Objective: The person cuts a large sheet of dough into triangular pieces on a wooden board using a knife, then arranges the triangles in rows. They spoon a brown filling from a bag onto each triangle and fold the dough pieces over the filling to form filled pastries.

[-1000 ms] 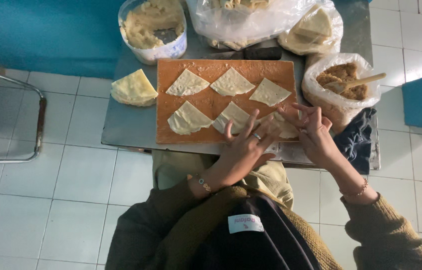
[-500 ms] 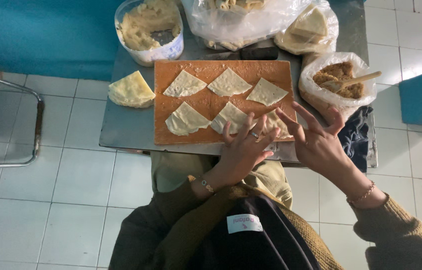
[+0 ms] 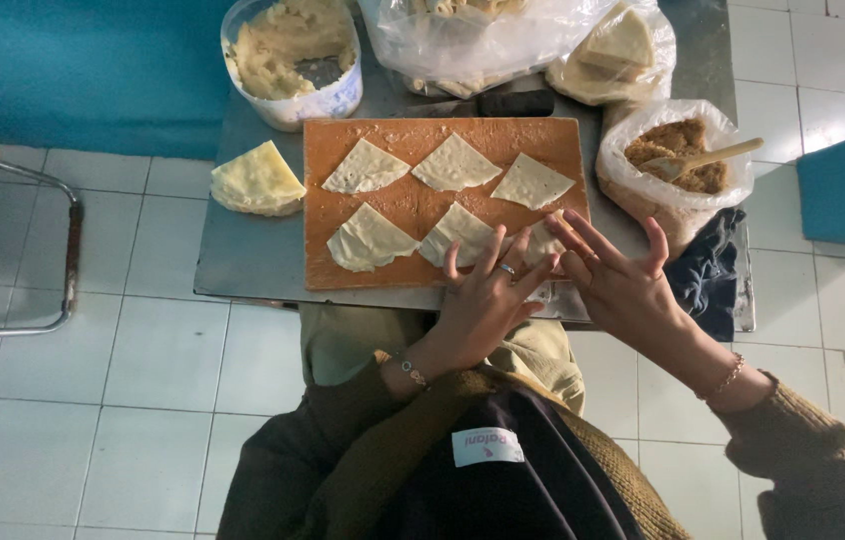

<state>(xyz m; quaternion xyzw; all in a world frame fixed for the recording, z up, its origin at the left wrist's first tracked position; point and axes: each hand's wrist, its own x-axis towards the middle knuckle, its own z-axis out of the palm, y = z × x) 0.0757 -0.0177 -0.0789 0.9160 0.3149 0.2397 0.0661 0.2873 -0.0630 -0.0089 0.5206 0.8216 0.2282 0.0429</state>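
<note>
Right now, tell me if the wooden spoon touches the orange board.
Apart. The head view shows the wooden spoon resting in the bag of brown filling, with bare metal table between that bag and the orange board.

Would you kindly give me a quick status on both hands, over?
Left hand, right hand: fingers spread, on the wrapper at the board corner. Nothing gripped. Filling bag close right.

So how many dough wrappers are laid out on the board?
6: three across the back row, two in front, one partly under the hands.
</note>
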